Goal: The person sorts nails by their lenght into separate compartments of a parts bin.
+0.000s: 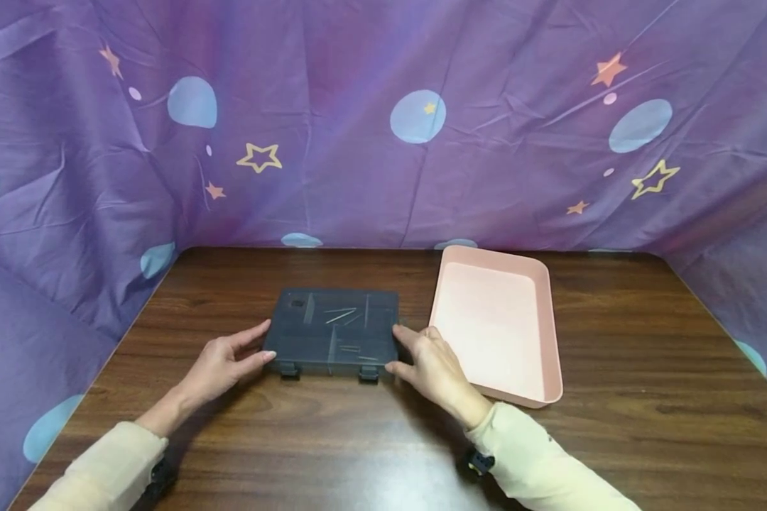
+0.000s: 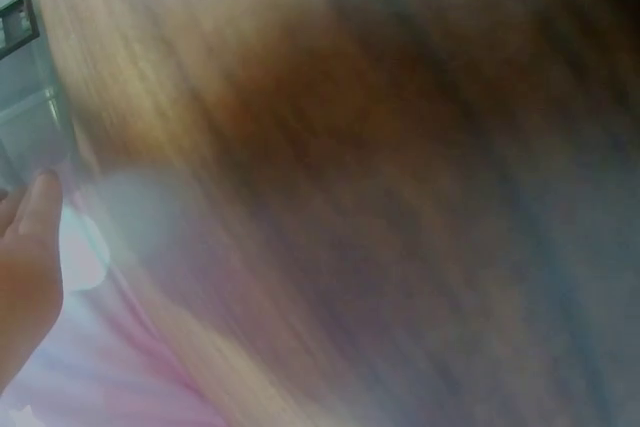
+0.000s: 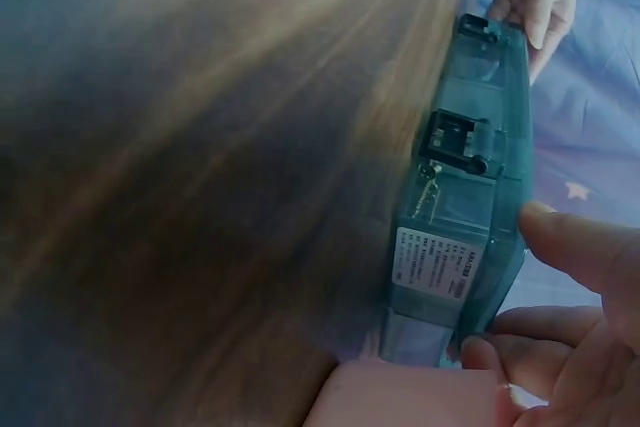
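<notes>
A dark translucent compartment box (image 1: 332,330) with a shut lid lies in front of me, its two black latches facing my side. Thin dividers and several small thin metal pieces (image 1: 341,315) show through the lid. My left hand (image 1: 220,362) holds the box's left side, thumb near the front corner. On the opposite side my right hand (image 1: 434,362) grips it; in the right wrist view the thumb (image 3: 575,247) lies on the lid's edge and the fingers curl at the side. A white printed label (image 3: 436,263) shows on the box there. Whether the box touches the table is unclear.
A pink tray (image 1: 552,341) stands just right of the box, beside my right hand. The brown wooden table (image 1: 645,355) extends to both sides. A purple cloth (image 1: 332,128) with stars and planets hangs behind it.
</notes>
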The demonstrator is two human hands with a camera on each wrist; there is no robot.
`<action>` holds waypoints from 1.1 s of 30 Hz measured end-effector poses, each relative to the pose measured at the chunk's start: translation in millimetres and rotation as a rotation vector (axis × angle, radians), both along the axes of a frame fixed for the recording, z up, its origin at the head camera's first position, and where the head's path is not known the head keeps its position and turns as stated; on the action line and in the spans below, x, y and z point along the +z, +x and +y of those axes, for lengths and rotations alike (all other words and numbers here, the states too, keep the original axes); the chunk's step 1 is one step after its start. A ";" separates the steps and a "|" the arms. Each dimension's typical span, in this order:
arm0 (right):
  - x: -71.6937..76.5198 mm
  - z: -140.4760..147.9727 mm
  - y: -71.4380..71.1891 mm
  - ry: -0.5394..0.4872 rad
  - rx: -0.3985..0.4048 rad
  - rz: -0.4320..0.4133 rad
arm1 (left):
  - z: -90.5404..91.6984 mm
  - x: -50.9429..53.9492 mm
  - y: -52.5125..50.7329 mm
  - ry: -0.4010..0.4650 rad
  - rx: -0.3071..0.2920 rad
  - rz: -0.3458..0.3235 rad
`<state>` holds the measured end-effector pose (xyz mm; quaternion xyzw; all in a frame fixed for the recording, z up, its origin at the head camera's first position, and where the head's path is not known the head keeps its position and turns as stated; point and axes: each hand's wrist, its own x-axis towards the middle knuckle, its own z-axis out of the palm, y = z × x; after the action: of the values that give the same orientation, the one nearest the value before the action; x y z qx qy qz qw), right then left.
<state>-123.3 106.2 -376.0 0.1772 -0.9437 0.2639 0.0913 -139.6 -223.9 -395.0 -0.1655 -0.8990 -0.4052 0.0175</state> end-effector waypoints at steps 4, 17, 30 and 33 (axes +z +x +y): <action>-4.8 -1.4 2.1 0.023 0.013 0.063 | 0.7 1.3 1.4 -0.006 -0.032 0.043; -11.6 -6.3 10.4 0.194 0.015 0.190 | 3.3 -4.3 0.5 -0.159 -0.114 0.191; -11.6 -15.2 8.7 0.226 -0.058 0.197 | 11.4 -14.5 2.2 -0.093 -0.024 0.254; -13.0 -17.5 9.5 0.250 -0.074 0.199 | 12.1 -16.3 3.0 -0.082 -0.020 0.274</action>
<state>-113.8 88.6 -389.0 0.1775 -0.9614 0.1219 0.1712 -136.6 -211.8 -411.3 -0.2287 -0.9024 -0.3417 0.1293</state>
